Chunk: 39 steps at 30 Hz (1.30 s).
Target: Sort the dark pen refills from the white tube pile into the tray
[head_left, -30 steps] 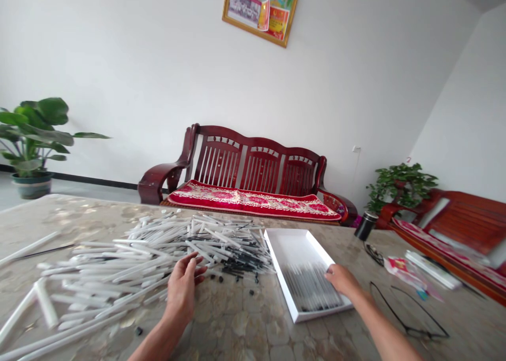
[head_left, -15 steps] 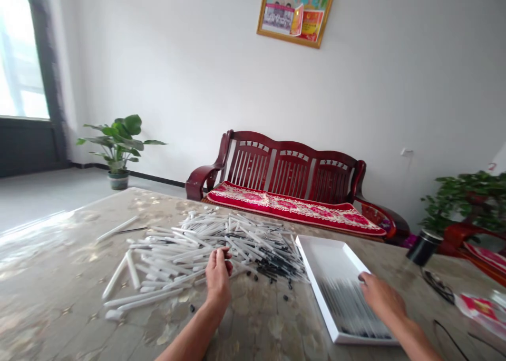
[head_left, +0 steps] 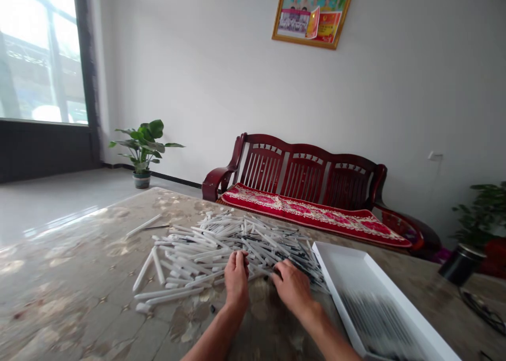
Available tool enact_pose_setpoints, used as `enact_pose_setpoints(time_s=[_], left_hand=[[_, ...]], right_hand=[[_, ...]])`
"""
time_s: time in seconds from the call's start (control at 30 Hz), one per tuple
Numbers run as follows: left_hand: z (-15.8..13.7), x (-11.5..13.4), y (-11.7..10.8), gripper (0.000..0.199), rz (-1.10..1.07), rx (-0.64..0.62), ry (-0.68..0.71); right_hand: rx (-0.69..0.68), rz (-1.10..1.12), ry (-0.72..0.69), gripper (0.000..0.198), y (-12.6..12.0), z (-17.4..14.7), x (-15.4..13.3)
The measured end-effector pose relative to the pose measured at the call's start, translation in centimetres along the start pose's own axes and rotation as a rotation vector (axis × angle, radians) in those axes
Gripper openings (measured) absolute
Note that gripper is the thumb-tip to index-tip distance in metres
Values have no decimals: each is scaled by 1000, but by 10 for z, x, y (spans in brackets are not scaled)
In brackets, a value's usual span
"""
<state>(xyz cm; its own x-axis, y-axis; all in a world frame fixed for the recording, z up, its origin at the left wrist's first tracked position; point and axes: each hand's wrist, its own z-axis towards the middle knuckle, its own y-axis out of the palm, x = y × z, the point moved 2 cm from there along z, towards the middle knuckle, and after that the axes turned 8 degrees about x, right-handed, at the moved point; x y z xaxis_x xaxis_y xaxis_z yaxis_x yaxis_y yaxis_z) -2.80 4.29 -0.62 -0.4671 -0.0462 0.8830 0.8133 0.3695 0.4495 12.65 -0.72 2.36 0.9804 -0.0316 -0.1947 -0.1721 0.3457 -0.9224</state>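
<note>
A large heap of white, pen-like tubes (head_left: 205, 240) lies on the table, with darker, black-ended ones mixed in toward its right side. At the heap's near edge my left hand (head_left: 237, 279) is held closed, fingers curled inward; what sits in them is hidden. Just to its right, my right hand (head_left: 294, 286) reaches over the near right edge of the heap, thumb and fingertips bent and slightly apart, with nothing visible between them. A white shallow box (head_left: 340, 292) stands right of that hand, holding a row of slim clear-and-dark sticks (head_left: 379, 324), blurred.
A small black piece (head_left: 212, 309) lies on the patterned table (head_left: 98, 276) near my left wrist. A black cylinder (head_left: 461, 263) and a dark cord (head_left: 482, 311) are at the right. Behind the table is a red wooden bench (head_left: 308, 176).
My right hand has left the white box's right edge and moved left to the heap, beside my left hand. The view has turned slightly left. My left hand stays closed by the heap.
</note>
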Motion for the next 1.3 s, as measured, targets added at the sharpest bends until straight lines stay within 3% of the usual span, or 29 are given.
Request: enact_pose_setpoints(time_s=[0.17, 0.3, 0.4, 0.5, 0.67, 0.77, 0.87, 0.97, 1.1, 1.3], left_hand=[[-2, -5, 4, 28, 88, -82, 58], [-7, -3, 5, 22, 342, -161, 339], [-13, -3, 7, 32, 537, -244, 529], [-17, -3, 7, 38, 673, -324, 604], [-15, 6, 5, 19, 677, -358, 655], [-12, 10, 5, 11, 560, -308, 624], [-13, 9, 6, 10, 416, -241, 572], [-15, 4, 8, 20, 319, -237, 438], [-16, -3, 13, 37, 190, -275, 183], [-12, -11, 15, 45, 36, -237, -16]], right_hand=[[-16, -11, 6, 29, 7, 3, -2], [53, 7, 81, 15, -3, 2, 11], [134, 118, 102, 20, -12, -5, 18], [197, 275, 94, 24, -18, -15, 16], [167, 500, 72, 39, -24, -25, 17], [142, 483, 155, 41, -25, -21, 37], [148, 179, 251, 21, -26, -13, 63], [67, -112, 245, 17, -23, -7, 78], [-8, -275, 195, 17, -18, -2, 79], [-58, -315, 193, 17, -18, 5, 77]])
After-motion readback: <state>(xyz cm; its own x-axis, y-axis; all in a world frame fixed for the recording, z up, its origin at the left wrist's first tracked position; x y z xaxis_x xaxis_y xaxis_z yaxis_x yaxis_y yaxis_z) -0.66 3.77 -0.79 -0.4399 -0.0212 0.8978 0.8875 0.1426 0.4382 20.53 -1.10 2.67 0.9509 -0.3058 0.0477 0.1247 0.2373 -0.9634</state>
